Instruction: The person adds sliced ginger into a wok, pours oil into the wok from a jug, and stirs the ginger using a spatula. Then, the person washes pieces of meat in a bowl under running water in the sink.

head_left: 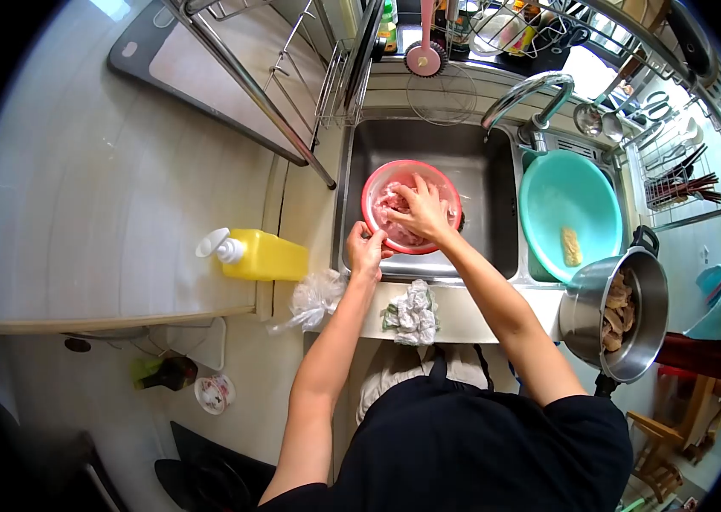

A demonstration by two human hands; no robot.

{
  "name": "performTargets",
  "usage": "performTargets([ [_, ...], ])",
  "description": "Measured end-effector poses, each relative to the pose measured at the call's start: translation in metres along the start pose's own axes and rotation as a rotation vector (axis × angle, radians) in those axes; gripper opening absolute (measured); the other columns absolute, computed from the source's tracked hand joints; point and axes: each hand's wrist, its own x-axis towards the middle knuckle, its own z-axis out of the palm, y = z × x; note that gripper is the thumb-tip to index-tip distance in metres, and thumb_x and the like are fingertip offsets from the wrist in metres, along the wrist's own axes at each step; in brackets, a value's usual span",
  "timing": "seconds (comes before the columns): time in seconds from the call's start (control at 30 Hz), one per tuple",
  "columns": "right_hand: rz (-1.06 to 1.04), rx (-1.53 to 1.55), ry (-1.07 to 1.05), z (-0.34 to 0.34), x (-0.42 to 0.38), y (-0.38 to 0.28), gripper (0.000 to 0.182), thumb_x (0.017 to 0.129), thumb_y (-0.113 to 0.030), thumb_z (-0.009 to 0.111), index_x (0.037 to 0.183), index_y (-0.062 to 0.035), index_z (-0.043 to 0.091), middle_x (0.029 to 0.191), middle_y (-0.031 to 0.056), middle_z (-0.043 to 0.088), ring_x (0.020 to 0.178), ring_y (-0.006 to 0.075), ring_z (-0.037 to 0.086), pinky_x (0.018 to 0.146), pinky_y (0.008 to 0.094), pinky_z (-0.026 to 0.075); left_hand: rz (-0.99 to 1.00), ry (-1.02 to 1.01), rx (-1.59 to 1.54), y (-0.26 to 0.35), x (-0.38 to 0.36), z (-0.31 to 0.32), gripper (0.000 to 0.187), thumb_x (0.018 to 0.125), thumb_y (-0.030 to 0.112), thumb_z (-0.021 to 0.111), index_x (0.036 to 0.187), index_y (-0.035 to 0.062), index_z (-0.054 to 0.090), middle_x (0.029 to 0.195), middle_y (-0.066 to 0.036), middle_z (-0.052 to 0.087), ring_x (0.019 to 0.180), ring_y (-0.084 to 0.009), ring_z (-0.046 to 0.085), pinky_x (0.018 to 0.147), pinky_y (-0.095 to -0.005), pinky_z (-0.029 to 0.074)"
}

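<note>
A red-rimmed bowl (pixel 368 194) sits in the left basin of the steel sink (pixel 490 218), with pieces of pinkish raw meat (pixel 390 203) in it. My left hand (pixel 366 250) grips the bowl's lower left rim, thumb on the near side. Inside the bowl, my right hand (pixel 423 212) lies over the meat with its fingers spread apart; the fingertips touch the contents. The chrome faucet (pixel 540 85) arches over the sink behind my hands. Below the sink edge, a crumpled cloth (pixel 414 313) and a clear plastic bag (pixel 316 299) lie on the counter near my forearms.
A turquoise basin (pixel 534 188) with a yellowish sponge-like piece (pixel 571 246) fills the right side. A steel pot (pixel 584 309) holding meat stands at the counter's right. Left are a yellow pump bottle (pixel 267 256) and a metal rack (pixel 250 81). Ladles (pixel 588 119) hang at back right.
</note>
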Motion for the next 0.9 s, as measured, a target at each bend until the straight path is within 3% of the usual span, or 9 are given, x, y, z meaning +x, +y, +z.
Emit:
performTargets([
  [0.07, 0.073, 0.044, -0.055, 0.008, 0.008, 0.003, 0.064, 0.069, -0.054, 0.069, 0.125, -0.0282, 0.053, 0.134, 0.0197, 0.041, 0.121, 0.0443, 0.037, 0.093, 0.0661, 0.029, 0.003, 0.053, -0.025, 0.0, 0.003, 0.003, 0.02, 0.074, -0.002, 0.059, 0.072, 0.0091, 0.043, 0.064, -0.001, 0.051, 0.046, -0.0116, 0.053, 0.037, -0.0243, 0.05],
  [0.17, 0.005, 0.148, -0.086, 0.02, 0.017, 0.008, 0.072, 0.072, -0.052, 0.067, 0.132, -0.0178, 0.048, 0.118, 0.0241, 0.054, 0.109, 0.0392, 0.052, 0.098, 0.0488, 0.035, 0.023, 0.104, -0.002, 0.006, 0.007, 0.007, 0.018, 0.075, -0.001, 0.059, 0.072, 0.0075, 0.043, 0.066, -0.002, 0.048, 0.05, -0.0117, 0.054, 0.039, -0.0254, 0.052],
  [0.3, 0.073, 0.27, -0.069, 0.043, 0.02, 0.001, 0.071, 0.072, -0.045, 0.068, 0.134, -0.0173, 0.046, 0.134, 0.0203, 0.041, 0.122, 0.0368, 0.043, 0.101, 0.0459, 0.034, 0.094, 0.141, 0.144, 0.018, 0.01, 0.011, 0.016, 0.075, -0.001, 0.058, 0.071, 0.0048, 0.044, 0.065, -0.002, 0.047, 0.05, -0.0127, 0.053, 0.038, -0.0264, 0.052],
  [0.47, 0.075, 0.531, -0.014, 0.062, 0.035, -0.002, 0.065, 0.076, -0.039, 0.068, 0.13, -0.0108, 0.049, 0.132, 0.0204, 0.043, 0.121, 0.0342, 0.044, 0.102, 0.0384, 0.035, 0.188, 0.179, 0.384, 0.041, 0.012, 0.027, 0.016, 0.075, -0.002, 0.058, 0.068, 0.0016, 0.044, 0.059, -0.004, 0.051, 0.05, -0.0115, 0.055, 0.037, -0.0271, 0.051],
  [0.53, 0.039, 0.715, 0.069, 0.083, 0.046, 0.006, 0.064, 0.077, -0.037, 0.067, 0.13, -0.0077, 0.048, 0.131, 0.0208, 0.045, 0.121, 0.0335, 0.045, 0.103, 0.0387, 0.034, 0.206, 0.201, 0.484, 0.045, 0.016, 0.031, 0.014, 0.075, 0.001, 0.058, 0.07, 0.0006, 0.046, 0.058, -0.008, 0.055, 0.05, -0.0173, 0.059, 0.041, -0.0334, 0.051],
  [0.6, 0.058, 0.762, 0.106, 0.092, 0.05, 0.006, 0.061, 0.079, -0.032, 0.066, 0.13, -0.0055, 0.047, 0.129, 0.0201, 0.046, 0.121, 0.0315, 0.045, 0.102, 0.0372, 0.035, 0.427, 0.169, 0.755, 0.042, 0.026, 0.028, 0.015, 0.074, 0.0, 0.058, 0.069, 0.0035, 0.044, 0.057, -0.004, 0.051, 0.046, -0.0119, 0.055, 0.034, -0.0271, 0.046],
  [0.67, 0.115, 0.958, 0.143, 0.103, 0.058, 0.012, 0.065, 0.078, -0.037, 0.068, 0.129, -0.0028, 0.048, 0.131, 0.0219, 0.044, 0.123, 0.0325, 0.043, 0.103, 0.037, 0.035, 0.464, 0.185, 0.843, 0.045, 0.028, 0.036, 0.014, 0.073, 0.004, 0.059, 0.07, 0.0017, 0.046, 0.056, -0.009, 0.054, 0.048, -0.0187, 0.059, 0.04, -0.0338, 0.047],
  [0.77, 0.137, 1.196, 0.16, 0.118, 0.068, 0.019, 0.057, 0.084, -0.026, 0.064, 0.131, -0.0012, 0.045, 0.131, 0.0185, 0.045, 0.122, 0.027, 0.044, 0.102, 0.0335, 0.036, 0.563, 0.17, 1.019, 0.068, 0.011, 0.061, 0.013, 0.073, 0.009, 0.06, 0.078, 0.0006, 0.051, 0.068, -0.02, 0.06, 0.067, -0.0394, 0.061, 0.064, -0.0464, 0.048],
  [0.9, 0.169, 1.484, 0.168, 0.09, 0.061, 0.01, 0.053, 0.087, -0.021, 0.062, 0.133, -0.0033, 0.043, 0.131, 0.014, 0.046, 0.119, 0.0223, 0.047, 0.099, 0.0312, 0.038, 0.662, 0.169, 1.23, 0.066, 0.012, 0.074, 0.009, 0.075, 0.007, 0.056, 0.082, 0.0022, 0.054, 0.071, -0.022, 0.061, 0.07, -0.0417, 0.06, 0.064, -0.0499, 0.046],
])
